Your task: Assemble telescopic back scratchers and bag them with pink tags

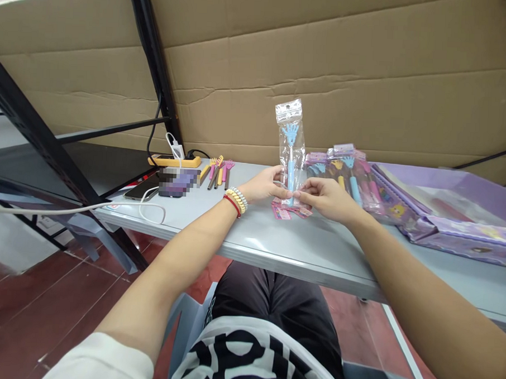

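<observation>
A clear plastic bag (284, 152) stands upright above the table, with a blue hand-shaped back scratcher (291, 136) inside it. My left hand (265, 184) grips the bag's lower left edge between thumb and fingers. At the lower right edge, my right hand (323, 196) pinches the same bag, its fingertips close to the left thumb. Small pink printed cards (282, 212) lie on the table just below both hands. Beyond my right hand is a pile of bagged back scratchers (354, 183) in blue, yellow and pink.
Several loose back scratchers (220, 174) lie left of my hands. Nearby are a phone (180, 182), a white cable (110, 205) and a yellow power strip (187, 162). A purple box (456, 234) fills the table's right side. A cardboard wall (325, 64) rises behind.
</observation>
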Demonstrator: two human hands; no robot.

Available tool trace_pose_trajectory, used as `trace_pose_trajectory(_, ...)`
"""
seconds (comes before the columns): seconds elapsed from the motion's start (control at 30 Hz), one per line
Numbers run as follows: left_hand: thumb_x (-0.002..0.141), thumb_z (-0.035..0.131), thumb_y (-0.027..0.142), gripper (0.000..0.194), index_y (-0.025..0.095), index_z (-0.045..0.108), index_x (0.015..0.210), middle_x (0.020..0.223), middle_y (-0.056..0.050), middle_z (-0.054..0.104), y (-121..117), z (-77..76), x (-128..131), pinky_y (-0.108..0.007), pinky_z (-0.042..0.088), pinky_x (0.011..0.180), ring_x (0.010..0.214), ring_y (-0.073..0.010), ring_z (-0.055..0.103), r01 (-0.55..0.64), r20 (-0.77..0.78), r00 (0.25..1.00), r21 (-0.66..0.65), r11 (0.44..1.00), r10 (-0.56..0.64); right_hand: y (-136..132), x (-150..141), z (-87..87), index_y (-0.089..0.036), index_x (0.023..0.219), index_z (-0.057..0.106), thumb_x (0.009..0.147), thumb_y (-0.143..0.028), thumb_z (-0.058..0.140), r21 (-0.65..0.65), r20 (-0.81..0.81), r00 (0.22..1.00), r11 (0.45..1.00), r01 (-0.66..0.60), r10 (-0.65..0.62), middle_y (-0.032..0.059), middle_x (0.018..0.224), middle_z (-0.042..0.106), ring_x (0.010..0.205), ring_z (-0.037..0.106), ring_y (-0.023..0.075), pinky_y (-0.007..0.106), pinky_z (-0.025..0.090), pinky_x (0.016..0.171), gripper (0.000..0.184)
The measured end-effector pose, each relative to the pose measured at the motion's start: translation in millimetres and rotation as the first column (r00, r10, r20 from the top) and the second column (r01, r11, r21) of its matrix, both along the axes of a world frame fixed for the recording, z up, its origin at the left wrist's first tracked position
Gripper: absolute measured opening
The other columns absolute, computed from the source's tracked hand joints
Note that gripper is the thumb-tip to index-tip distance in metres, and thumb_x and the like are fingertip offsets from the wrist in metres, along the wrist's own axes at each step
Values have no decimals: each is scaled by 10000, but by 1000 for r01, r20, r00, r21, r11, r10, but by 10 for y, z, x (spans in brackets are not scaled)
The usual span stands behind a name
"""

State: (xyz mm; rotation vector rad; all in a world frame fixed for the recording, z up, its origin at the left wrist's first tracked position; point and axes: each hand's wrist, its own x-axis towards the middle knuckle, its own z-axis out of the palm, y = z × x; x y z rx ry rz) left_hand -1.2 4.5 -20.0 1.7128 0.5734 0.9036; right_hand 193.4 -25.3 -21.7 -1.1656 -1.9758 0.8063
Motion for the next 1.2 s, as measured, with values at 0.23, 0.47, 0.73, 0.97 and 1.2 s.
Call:
trace_pose_trajectory(0.23,543,839,218,646,113,569,1120,1049,-116,628,-12,9,1,-353,478,837,942,-188,584,6,-14,1000,21,1000,-6,-4,-3,-4,-166,705,545,673,-583,710,25,17,1000,1000,9,-9,32,583,614,492,523,133,258,407,488,449)
trace_pose_trajectory(0.47,522,845,196,650,106,565,1102,1037,-110,625,-29,25,6,-307,482,780,907,-169,576,7,-31,999,6,1000,-6,-4,2,-4,-165,708,550,701,-546,696,37,46,999,999,6,-8,27,569,611,492,523,133,254,403,494,408)
trace_pose_trajectory(0.73,539,835,200,653,121,569,1130,1020,-102,635,-25,21,1,-324,489,787,916,-179,588,23,-36,999,5,1000,-23,-17,-6,-2,-166,705,557,702,-533,698,44,51,999,999,9,-12,23,561,608,492,530,138,256,407,491,393)
trace_pose_trajectory(0.97,538,839,205,653,117,565,1124,1045,-115,630,-51,36,4,-304,492,764,930,-183,581,28,-43,999,-12,1000,-29,-22,-10,11,-168,692,563,706,-533,693,47,75,997,999,8,-12,23,568,612,495,535,139,260,407,497,388)
trace_pose_trajectory(1.2,537,838,208,639,110,575,1111,1007,-103,637,-41,32,8,-312,484,783,913,-178,584,29,-50,998,13,999,-28,-22,-7,20,-166,694,570,712,-551,675,54,90,996,998,10,-14,29,586,613,512,530,139,254,391,484,399)
